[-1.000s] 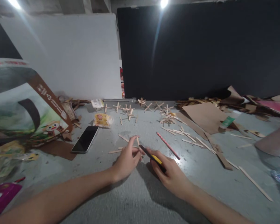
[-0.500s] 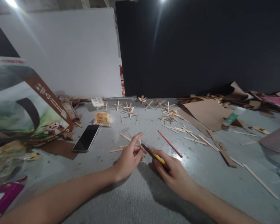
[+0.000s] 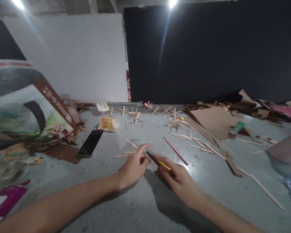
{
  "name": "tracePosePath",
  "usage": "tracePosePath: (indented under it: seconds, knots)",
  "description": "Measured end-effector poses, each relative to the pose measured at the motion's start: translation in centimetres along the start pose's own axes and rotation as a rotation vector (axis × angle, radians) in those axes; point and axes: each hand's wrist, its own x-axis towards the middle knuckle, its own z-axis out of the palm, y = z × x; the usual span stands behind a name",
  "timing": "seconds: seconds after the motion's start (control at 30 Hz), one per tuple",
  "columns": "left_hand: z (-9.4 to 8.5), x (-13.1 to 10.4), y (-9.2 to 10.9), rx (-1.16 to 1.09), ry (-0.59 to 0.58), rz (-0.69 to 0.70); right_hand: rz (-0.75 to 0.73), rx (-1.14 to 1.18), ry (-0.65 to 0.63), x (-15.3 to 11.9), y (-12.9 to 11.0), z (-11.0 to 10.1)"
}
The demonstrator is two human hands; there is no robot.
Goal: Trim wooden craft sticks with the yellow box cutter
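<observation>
My left hand (image 3: 135, 165) pinches a small wooden craft stick (image 3: 145, 150) just above the table, its fingers curled around it and partly hiding it. In my right hand (image 3: 178, 178) is a black and yellow utility knife (image 3: 164, 164), pointing up and left. The knife's tip meets or nearly meets the stick by my left fingertips; whether it touches, I cannot tell. Beyond my left hand lie a few loose craft sticks (image 3: 122, 156). A red patterned pencil (image 3: 176, 151) rests to the right of the knife.
A black phone (image 3: 91, 143) and a yellow packet (image 3: 107, 124) lie at left, near a large printed bag (image 3: 38, 110). Crossed stick pieces (image 3: 155, 111) stand along the back. Sticks (image 3: 196, 139), cardboard (image 3: 214, 119) and a glue tube (image 3: 241, 124) occupy the right.
The view has shifted slightly. My left index finger has bent down closer to the stick, and the knife stays beside it in my right hand.
</observation>
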Motion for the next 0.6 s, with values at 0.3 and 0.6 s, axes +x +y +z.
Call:
tracePosePath:
  seconds: [0.3,0.6]
  knots:
    - [-0.9,0.4,2.3,0.223,-0.001,0.092,0.058,-0.036,-0.004,0.2,-2.9,-1.6]
    - [-1.0,1.0,4.8,0.315,0.042,0.232,0.43,0.248,-0.043,-0.9,-5.0,-1.1]
